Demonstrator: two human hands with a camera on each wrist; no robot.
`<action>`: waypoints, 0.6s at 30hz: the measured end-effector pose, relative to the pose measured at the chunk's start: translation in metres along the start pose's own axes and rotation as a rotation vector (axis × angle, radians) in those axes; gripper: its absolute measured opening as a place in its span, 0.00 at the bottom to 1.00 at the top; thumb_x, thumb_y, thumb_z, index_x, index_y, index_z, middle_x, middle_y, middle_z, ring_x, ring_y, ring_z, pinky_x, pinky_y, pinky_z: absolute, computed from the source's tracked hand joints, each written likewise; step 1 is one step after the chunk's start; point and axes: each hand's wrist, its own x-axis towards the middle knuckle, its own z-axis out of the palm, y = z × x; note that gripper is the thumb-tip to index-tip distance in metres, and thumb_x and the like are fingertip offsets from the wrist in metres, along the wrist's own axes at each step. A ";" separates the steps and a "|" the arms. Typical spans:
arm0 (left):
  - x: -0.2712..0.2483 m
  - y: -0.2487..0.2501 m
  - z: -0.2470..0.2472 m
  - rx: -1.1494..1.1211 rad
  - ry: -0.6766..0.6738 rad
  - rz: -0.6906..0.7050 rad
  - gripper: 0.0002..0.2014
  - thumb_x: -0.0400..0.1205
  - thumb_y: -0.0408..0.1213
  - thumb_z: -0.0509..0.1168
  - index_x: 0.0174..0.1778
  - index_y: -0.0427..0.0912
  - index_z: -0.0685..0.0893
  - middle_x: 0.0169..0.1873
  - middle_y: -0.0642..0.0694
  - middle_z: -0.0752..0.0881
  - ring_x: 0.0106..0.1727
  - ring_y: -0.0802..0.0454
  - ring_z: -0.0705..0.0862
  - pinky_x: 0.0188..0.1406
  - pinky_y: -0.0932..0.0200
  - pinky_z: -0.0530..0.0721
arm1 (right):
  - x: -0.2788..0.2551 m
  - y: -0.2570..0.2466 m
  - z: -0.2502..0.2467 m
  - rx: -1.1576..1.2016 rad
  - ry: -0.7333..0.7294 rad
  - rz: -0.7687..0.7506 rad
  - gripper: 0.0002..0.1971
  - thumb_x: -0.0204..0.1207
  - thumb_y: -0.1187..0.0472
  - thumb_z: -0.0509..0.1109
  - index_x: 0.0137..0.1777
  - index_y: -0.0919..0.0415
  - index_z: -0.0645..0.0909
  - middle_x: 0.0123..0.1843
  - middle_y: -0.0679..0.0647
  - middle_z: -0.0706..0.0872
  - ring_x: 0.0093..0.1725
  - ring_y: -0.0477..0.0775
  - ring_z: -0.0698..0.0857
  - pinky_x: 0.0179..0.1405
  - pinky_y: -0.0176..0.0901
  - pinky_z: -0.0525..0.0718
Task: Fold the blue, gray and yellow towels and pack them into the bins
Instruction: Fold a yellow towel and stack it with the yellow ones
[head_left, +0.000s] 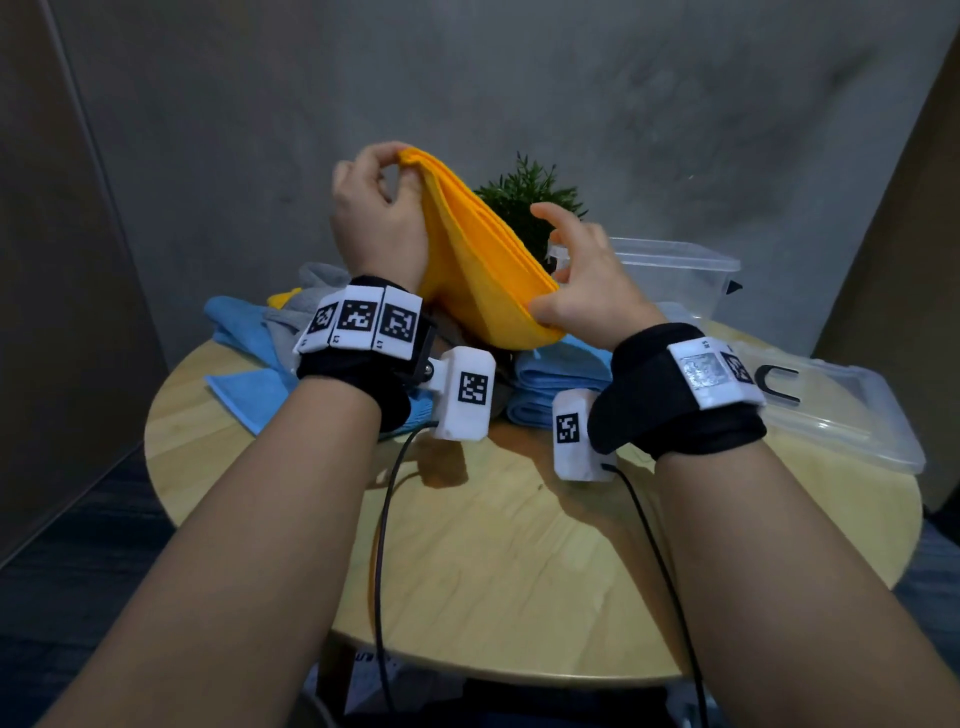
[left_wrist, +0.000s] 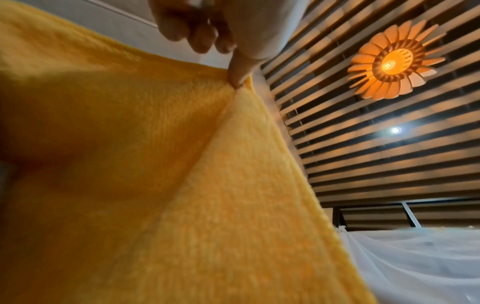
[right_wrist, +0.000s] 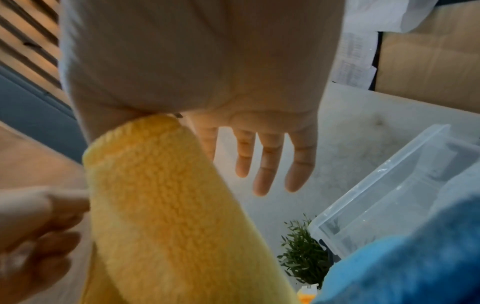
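Yellow terry fills most of what you see: the folded yellow towel (head_left: 483, 260) hangs in the air above the far half of the round wooden desk (head_left: 519, 545), held up between your two hands. Your left hand (head_left: 374, 208) pinches its top corner at about 11 o'clock, thumb and fingertips closed on the cloth. Your right hand (head_left: 587, 291) pinches the lower edge near 1 o'clock between thumb and first finger, while the other fingers (right_wrist: 270, 164) stay spread and straight.

Under the towel, at 12 o'clock on the desk, a stack of folded blue towels (head_left: 561, 384) shows only in part; your wrists cover its near side. At 10 o'clock lies a loose heap of blue, gray and yellow cloth (head_left: 270, 327), too tangled to count.

A clear bin (head_left: 680, 280) stands at 2 o'clock, its left end hidden by your right hand. A clear lid (head_left: 852, 415) lies just in front of it at 3 o'clock. The small green plant (head_left: 524, 197) behind the towel is half covered.
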 end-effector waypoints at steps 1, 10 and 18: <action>0.002 -0.002 -0.002 -0.021 0.033 -0.028 0.10 0.77 0.34 0.65 0.52 0.42 0.87 0.30 0.58 0.67 0.32 0.63 0.70 0.42 0.64 0.72 | 0.000 0.001 -0.003 0.025 0.026 -0.002 0.42 0.68 0.70 0.71 0.80 0.47 0.60 0.71 0.56 0.65 0.58 0.53 0.73 0.41 0.36 0.75; -0.009 0.011 -0.002 -0.091 0.025 -0.123 0.09 0.85 0.34 0.55 0.58 0.43 0.78 0.28 0.57 0.70 0.23 0.63 0.77 0.24 0.61 0.81 | -0.002 -0.001 -0.012 0.478 0.059 0.250 0.22 0.85 0.56 0.53 0.79 0.48 0.60 0.69 0.50 0.69 0.37 0.65 0.90 0.30 0.49 0.88; -0.008 0.016 -0.003 -0.331 -0.142 -0.231 0.09 0.86 0.33 0.51 0.51 0.55 0.69 0.50 0.49 0.80 0.52 0.48 0.83 0.34 0.48 0.90 | 0.003 -0.003 -0.014 1.086 0.163 0.182 0.12 0.82 0.64 0.56 0.51 0.69 0.80 0.57 0.66 0.84 0.52 0.67 0.88 0.45 0.50 0.88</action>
